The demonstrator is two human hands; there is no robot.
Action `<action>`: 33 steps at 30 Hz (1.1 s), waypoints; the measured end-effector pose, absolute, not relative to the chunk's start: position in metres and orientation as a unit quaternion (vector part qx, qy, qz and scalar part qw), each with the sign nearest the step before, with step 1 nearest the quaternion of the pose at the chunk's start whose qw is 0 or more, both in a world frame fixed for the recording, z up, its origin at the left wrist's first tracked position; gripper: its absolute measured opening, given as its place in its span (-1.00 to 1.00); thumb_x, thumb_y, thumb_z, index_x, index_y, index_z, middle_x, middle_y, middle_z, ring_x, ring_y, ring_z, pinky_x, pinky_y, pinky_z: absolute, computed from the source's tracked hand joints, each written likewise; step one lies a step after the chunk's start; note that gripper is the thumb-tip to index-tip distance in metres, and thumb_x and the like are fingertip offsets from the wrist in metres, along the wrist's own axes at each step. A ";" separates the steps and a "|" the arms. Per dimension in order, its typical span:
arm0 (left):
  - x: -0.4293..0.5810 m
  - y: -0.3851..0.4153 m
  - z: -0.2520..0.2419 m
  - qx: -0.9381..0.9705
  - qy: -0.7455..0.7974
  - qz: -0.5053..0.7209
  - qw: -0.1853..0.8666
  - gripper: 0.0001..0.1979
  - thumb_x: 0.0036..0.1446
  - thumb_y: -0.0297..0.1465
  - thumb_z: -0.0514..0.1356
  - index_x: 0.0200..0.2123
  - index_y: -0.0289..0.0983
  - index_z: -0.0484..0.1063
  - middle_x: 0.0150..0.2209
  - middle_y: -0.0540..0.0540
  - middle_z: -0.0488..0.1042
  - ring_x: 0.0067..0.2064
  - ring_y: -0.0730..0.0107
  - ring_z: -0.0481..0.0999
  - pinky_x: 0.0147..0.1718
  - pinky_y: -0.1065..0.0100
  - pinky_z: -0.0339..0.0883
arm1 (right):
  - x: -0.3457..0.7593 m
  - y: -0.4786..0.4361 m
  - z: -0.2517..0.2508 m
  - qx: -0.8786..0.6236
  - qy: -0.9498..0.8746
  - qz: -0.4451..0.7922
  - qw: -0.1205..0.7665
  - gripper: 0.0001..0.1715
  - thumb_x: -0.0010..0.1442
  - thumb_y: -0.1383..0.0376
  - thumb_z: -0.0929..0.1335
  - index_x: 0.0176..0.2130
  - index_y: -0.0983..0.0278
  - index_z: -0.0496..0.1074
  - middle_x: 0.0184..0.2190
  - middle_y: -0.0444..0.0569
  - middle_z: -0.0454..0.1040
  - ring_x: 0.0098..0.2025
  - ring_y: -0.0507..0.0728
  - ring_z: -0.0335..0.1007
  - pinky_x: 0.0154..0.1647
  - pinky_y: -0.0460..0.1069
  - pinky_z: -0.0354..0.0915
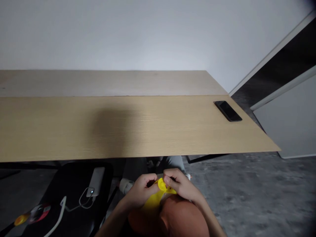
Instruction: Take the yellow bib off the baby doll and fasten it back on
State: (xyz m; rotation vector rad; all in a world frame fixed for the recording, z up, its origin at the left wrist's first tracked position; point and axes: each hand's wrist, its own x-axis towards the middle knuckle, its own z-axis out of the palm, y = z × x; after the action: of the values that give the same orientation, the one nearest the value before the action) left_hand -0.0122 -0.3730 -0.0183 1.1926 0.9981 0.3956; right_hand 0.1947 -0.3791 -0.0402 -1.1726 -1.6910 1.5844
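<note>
Low in the head view, close to my body, both hands work at a yellow piece with a round, button-like disc. My left hand pinches its left side, thumb beside the disc. On the disc's right edge, my right hand closes with thumb and bent fingers. The yellow material runs down from the disc against a large, smooth, rounded orange-brown object between my forearms. I cannot tell what kind of thing either one is. My knees show beneath the table edge.
A wooden table stands ahead, with a black phone near its right end. Left of me, a black chair bears a white power bank with a cable, and a roll of tape. A white wall is behind the table.
</note>
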 end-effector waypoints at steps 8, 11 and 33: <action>-0.005 -0.374 -0.013 0.546 0.465 0.198 0.668 -0.80 0.12 -0.30 0.22 -0.46 -0.30 0.39 -0.49 0.03 0.34 -0.39 0.42 0.27 -0.42 0.39 0.11 | 0.191 -0.379 -0.027 -0.453 -0.666 0.542 0.239 -0.69 -0.05 0.28 0.53 -0.46 0.31 0.34 -0.51 -0.21 0.28 -0.42 -0.03 0.14 -0.43 -0.11 -0.02; -0.005 -0.374 -0.015 0.557 0.473 0.195 0.654 -0.76 0.11 -0.28 0.23 -0.50 -0.31 0.36 -0.51 0.06 0.30 -0.40 0.45 0.23 -0.44 0.41 0.08 | 0.190 -0.376 -0.024 -0.437 -0.694 0.531 0.214 -0.71 0.16 0.17 0.45 -0.42 0.31 0.37 -0.49 -0.20 0.30 -0.42 -0.04 0.15 -0.42 -0.10 -0.01; -0.014 -0.374 -0.018 0.530 0.417 0.184 0.716 -0.76 0.16 -0.32 0.16 -0.26 -0.34 0.58 -0.31 -0.08 0.56 -0.29 0.37 0.45 -0.32 0.43 0.25 | 0.193 -0.382 -0.054 -0.431 -0.487 0.693 0.311 -0.28 0.20 -0.24 0.31 -0.54 0.31 0.17 -0.58 -0.16 0.08 -0.50 -0.04 0.00 -0.50 -0.10 -0.03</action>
State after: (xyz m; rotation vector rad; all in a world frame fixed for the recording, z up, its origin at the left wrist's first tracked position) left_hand -0.0138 -0.3737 -0.0179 1.1729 0.9224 0.4074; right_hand 0.1931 -0.3817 -0.0536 -1.1377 -1.2860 1.8300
